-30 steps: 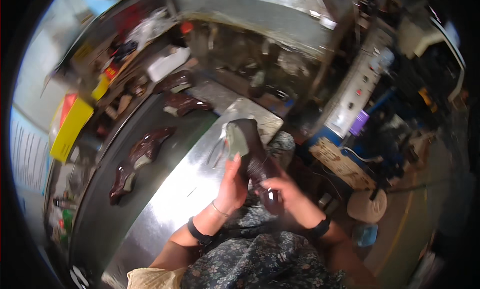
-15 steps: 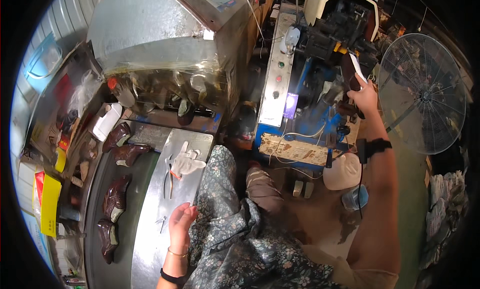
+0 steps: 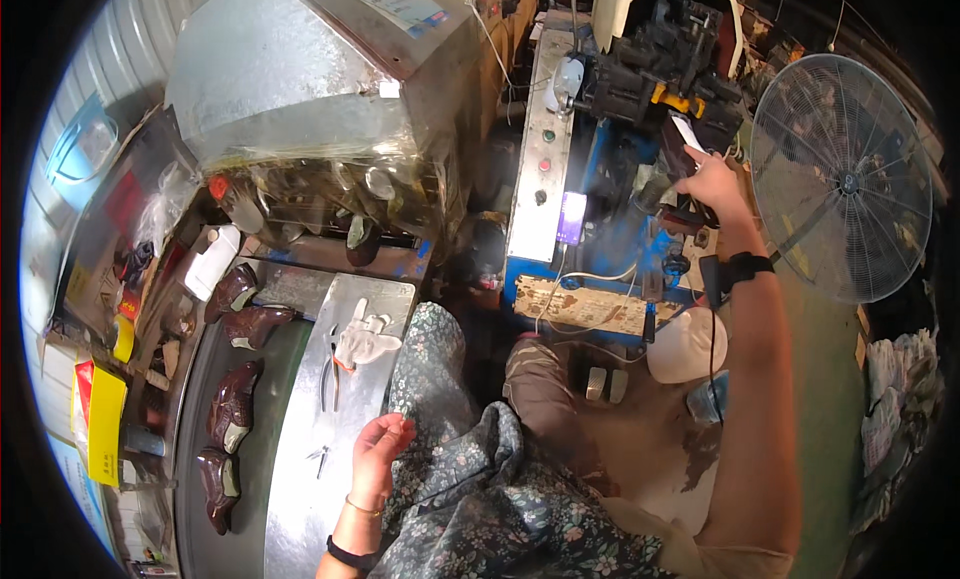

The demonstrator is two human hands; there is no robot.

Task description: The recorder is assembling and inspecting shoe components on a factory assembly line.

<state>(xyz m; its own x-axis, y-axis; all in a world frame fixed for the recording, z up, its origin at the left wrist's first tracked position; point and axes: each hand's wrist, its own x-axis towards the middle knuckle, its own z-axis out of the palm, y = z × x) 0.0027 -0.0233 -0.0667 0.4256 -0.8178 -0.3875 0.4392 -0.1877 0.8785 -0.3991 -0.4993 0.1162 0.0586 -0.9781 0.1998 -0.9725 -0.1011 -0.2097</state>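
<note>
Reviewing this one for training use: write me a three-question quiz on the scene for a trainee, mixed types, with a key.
1. Multiple choice. What does the white glove lie on?
a) the floor
b) the metal tabletop
c) a cardboard box

2. True or false? The left hand is apart from the brown shoes along the green belt.

3. Short answer. Which hand is at the blue-framed machine, and what are its fingers on?

Key
1. b
2. True
3. The right hand; its fingers are on a dark item with a white strip.
</note>
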